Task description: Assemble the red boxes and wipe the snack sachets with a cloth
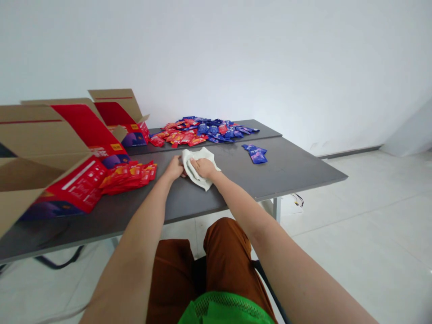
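Observation:
A white cloth (206, 182), folded and crumpled, lies on the dark grey table (290, 166) in front of me. My right hand (203, 168) presses down on the cloth's middle, its fingers closed on a fold. At the cloth's left edge is my left hand (175, 168), fingers curled in against it; its fingertips are partly hidden. Beyond both hands a heap of small packets is spread out, with red-orange packets (182, 136) on the left and blue packets (216, 129) on the right.
Open red cardboard boxes stand on the left, a near box (76, 184) and a farther box (137, 135) among them. Beside the near one lies a stack of red-orange packets (130, 176). A few blue packets (257, 155) lie apart on the right. A white wall (216, 58) rises behind the table.

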